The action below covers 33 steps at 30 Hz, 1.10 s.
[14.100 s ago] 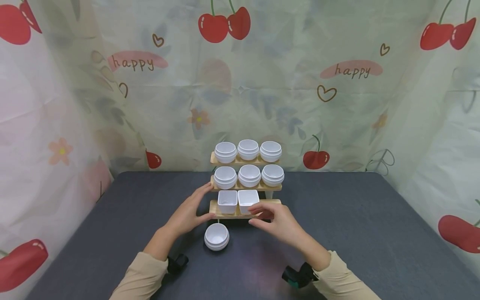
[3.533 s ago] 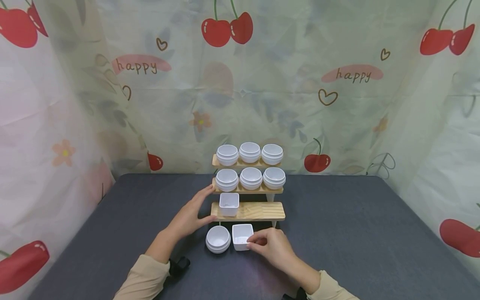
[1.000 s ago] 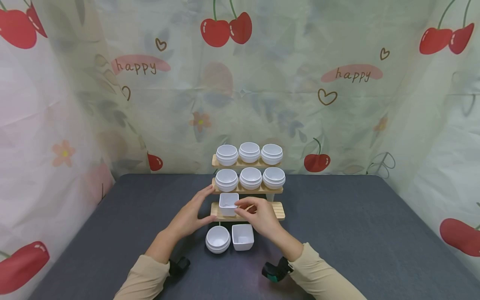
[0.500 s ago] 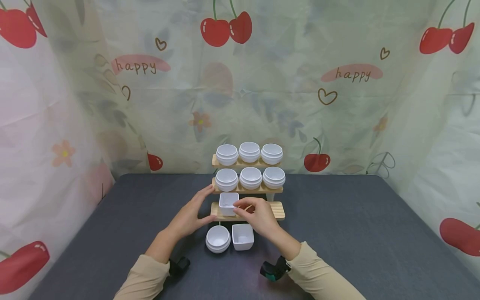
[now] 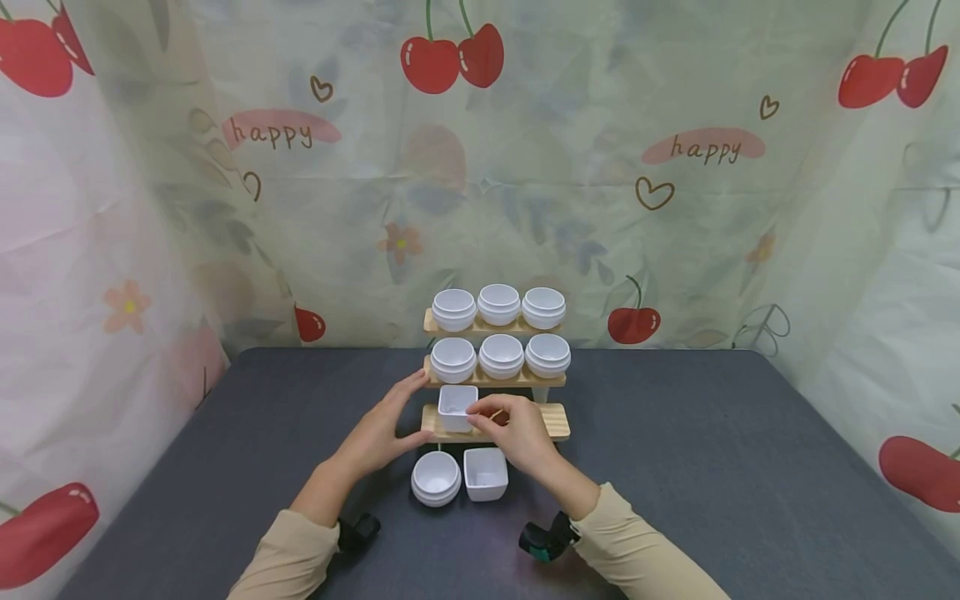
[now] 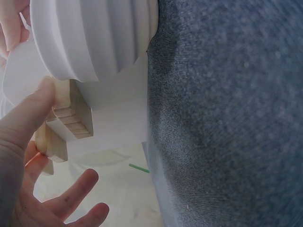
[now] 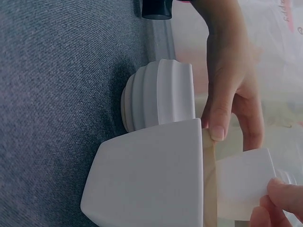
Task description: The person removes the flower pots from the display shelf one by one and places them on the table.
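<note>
Square cup: (image 5: 457, 407) sat on the lowest wooden shelf (image 5: 551, 421), its rim pinched by the right hand (image 5: 513, 433).
Left hand: (image 5: 378, 429) fingers straight, braced the rack's end, likely to steady it.
Below the right hand: another square cup (image 5: 486, 473) and round bowl (image 5: 435, 477) on the tabletop (image 5: 675, 467).
Change: right hand had closed slightly on the rim within half a second.
</note>
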Tool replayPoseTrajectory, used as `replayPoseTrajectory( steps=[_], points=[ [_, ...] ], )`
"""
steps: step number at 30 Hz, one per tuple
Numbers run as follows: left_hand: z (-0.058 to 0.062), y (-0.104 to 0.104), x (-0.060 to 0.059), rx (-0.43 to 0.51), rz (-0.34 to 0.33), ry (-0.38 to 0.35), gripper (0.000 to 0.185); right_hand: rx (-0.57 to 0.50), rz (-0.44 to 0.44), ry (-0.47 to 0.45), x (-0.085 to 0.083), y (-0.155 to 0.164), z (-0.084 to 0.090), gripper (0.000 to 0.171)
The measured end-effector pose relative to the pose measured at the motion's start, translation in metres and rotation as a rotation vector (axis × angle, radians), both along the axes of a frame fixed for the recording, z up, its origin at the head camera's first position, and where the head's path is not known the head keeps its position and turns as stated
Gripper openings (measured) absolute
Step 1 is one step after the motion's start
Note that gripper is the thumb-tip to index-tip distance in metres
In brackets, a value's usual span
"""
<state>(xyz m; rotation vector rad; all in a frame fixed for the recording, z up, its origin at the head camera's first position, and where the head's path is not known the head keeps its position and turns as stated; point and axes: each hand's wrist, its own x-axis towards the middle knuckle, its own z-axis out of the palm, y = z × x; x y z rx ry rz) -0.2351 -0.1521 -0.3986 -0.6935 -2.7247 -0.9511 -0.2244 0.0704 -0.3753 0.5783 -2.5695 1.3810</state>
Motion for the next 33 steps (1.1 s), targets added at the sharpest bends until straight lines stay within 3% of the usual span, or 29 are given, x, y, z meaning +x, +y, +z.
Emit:
replayPoseTrajectory(
  steps=[33],
  points=[
    [0.001,0.001,0.0,-0.005,0.009,-0.023,0.082,-0.011,-0.011,0.086,0.01,0.007,0.007,0.007]
  ],
)
